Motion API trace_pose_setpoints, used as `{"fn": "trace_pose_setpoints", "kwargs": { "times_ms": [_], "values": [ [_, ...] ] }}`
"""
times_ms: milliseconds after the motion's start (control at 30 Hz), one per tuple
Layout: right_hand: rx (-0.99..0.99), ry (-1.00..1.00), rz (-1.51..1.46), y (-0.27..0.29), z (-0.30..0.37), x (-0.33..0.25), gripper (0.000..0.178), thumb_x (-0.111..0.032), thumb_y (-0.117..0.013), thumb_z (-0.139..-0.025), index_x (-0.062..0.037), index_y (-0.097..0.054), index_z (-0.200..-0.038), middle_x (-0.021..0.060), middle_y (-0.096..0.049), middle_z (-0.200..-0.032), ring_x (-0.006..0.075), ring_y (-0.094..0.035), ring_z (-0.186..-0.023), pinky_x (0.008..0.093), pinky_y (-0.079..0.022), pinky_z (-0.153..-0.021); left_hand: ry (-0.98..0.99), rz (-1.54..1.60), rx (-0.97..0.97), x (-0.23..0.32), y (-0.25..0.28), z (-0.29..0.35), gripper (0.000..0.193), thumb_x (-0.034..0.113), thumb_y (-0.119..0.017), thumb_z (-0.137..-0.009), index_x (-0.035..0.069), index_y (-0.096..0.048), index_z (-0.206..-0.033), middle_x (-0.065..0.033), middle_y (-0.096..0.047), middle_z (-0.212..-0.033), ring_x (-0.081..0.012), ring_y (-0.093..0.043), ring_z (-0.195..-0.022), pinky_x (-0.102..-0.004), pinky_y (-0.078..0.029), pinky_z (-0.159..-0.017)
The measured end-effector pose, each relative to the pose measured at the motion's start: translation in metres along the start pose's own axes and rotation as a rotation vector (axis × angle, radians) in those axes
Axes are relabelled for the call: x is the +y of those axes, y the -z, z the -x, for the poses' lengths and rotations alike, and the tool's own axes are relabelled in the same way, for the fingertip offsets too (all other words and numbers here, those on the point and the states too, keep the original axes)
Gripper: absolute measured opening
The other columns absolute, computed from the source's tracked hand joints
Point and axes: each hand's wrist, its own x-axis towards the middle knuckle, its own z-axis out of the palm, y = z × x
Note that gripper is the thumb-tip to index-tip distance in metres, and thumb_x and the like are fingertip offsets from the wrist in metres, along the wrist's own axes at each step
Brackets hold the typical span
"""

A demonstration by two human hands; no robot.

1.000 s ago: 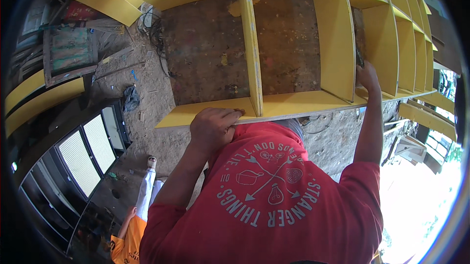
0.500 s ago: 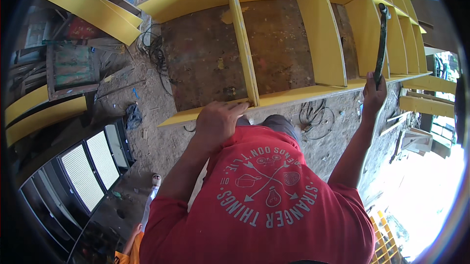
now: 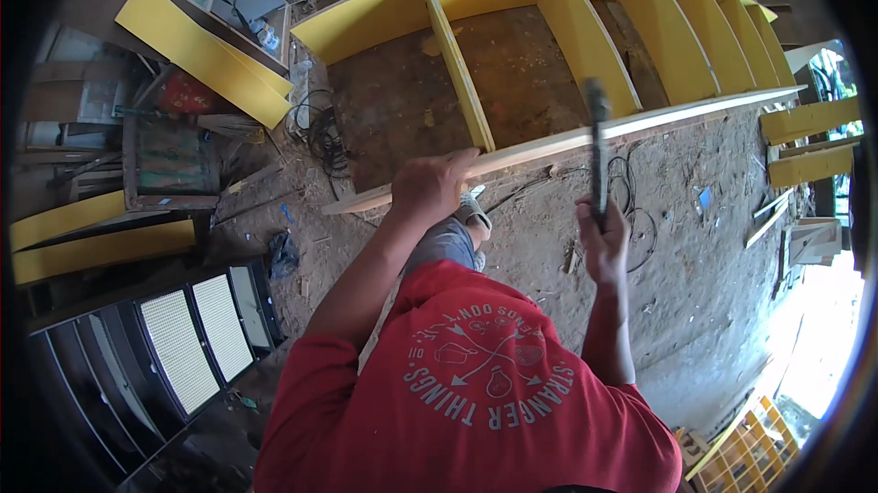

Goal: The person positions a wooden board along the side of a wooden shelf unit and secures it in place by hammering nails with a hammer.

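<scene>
My left hand (image 3: 430, 187) is closed over the long front board (image 3: 540, 151) of a yellow wooden frame. Its fingertips lie where a yellow divider (image 3: 457, 66) meets that board; whether they also pinch something small is hidden. In my right fist (image 3: 604, 235) is a hammer (image 3: 599, 159), held upright by its dark handle. The hammer's head is blurred and appears just over the front board, to the right of my left hand. Several yellow dividers split the frame into open compartments, with a stained brown panel (image 3: 521, 68) beneath.
Two yellow planks (image 3: 197, 49) lie at the upper left. Dark cabinet doors with pale woven panels (image 3: 186, 347) stand at lower left. Loose cable (image 3: 631, 191) lies on the dirt floor beyond the hammer. More yellow boards (image 3: 814, 120) stick out at the right.
The hammer has swung left and down from the far right toward the front board. The board now shows its pale outer edge. My left hand stays at the same joint while the view shifts.
</scene>
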Motion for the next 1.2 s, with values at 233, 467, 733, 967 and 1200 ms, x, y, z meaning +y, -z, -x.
{"fn": "trace_pose_setpoints", "kwargs": {
  "times_ms": [233, 467, 733, 967, 1200],
  "values": [
    [-0.023, 0.028, 0.221, -0.043, 0.062, -0.036, 0.028, -0.031, -0.066, -0.106, -0.0034, -0.064, -0.105, 0.0022, -0.050, -0.067, 0.0109, -0.045, -0.061, 0.0332, -0.037, -0.056, -0.015, -0.017, -0.060, -0.006, -0.001, 0.005, 0.035, 0.025, -0.069, -0.096, 0.014, -0.068, -0.129, -0.0147, -0.077, -0.108, -0.0383, -0.075, -0.095, -0.0506, -0.059, -0.080],
    [-0.012, -0.048, 0.433, -0.073, 0.076, -0.051, 0.038, -0.037, -0.063, -0.105, -0.0004, -0.058, -0.098, 0.0204, -0.054, -0.070, 0.0341, -0.051, -0.062, 0.0457, -0.042, -0.061, -0.059, -0.004, -0.102, -0.014, 0.005, 0.001, 0.034, 0.026, -0.068, -0.097, 0.014, -0.067, -0.129, -0.0173, -0.077, -0.101, -0.0395, -0.075, -0.088, -0.0535, -0.058, -0.078],
    [0.280, -0.233, 0.303, -0.143, 0.076, -0.035, 0.038, -0.036, -0.068, -0.104, -0.0003, -0.061, -0.096, 0.0067, -0.053, -0.069, 0.0183, -0.049, -0.065, 0.0412, -0.043, -0.062, -0.204, 0.070, -0.137, -0.029, 0.004, -0.003, 0.017, 0.007, -0.054, -0.095, 0.003, -0.061, -0.111, -0.0195, -0.075, -0.087, -0.0362, -0.077, -0.078, -0.0499, -0.061, -0.068],
    [0.856, 0.163, 0.331, -0.224, -0.034, -0.024, 0.034, -0.029, -0.070, -0.104, 0.0030, -0.064, -0.115, 0.0089, -0.063, -0.088, 0.0157, -0.055, -0.081, 0.0351, -0.048, -0.075, -0.212, 0.204, -0.247, -0.041, 0.001, -0.010, 0.023, 0.011, -0.053, -0.094, 0.000, -0.060, -0.113, -0.0250, -0.074, -0.087, -0.0409, -0.076, -0.083, -0.0539, -0.060, -0.073],
    [0.759, 0.006, -0.215, -0.244, -0.058, -0.013, 0.028, -0.024, -0.069, -0.105, 0.0025, -0.066, -0.115, 0.0060, -0.069, -0.095, 0.0127, -0.060, -0.081, 0.0308, -0.050, -0.071, -0.031, 0.610, -0.471, -0.065, 0.023, -0.023, 0.034, 0.013, -0.064, -0.089, -0.002, -0.064, -0.120, -0.0302, -0.073, -0.107, -0.0450, -0.072, -0.102, -0.0518, -0.057, -0.092]
  ]
}}
